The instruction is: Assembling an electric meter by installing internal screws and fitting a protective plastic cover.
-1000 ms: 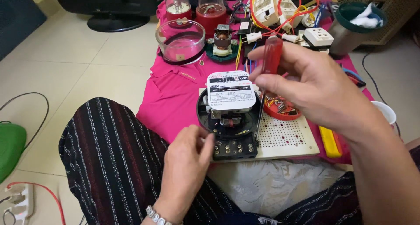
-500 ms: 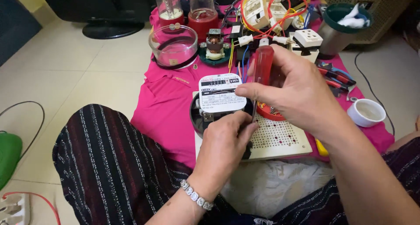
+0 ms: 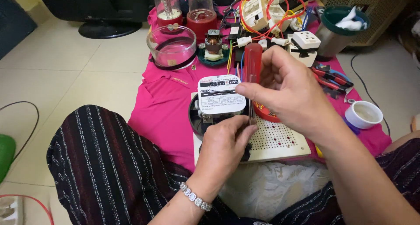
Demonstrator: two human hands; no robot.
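Right hand (image 3: 291, 91) grip closed around red-handled screwdriver (image 3: 252, 63), shaft vertical over the electric meter (image 3: 218, 104) on the perforated board (image 3: 280, 139). Left hand (image 3: 225, 148) pinches the shaft near its tip. Meter likely rigid and fairly heavy, glass cover off: best held by the black base. Glass dome (image 3: 171, 45), loose wires (image 3: 267, 10) and pliers (image 3: 330, 76) crowd nearby.

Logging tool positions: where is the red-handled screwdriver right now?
Head view, centre: the red-handled screwdriver stands upright in the right hand, just right of the electricity meter, its shaft steadied by the left hand.
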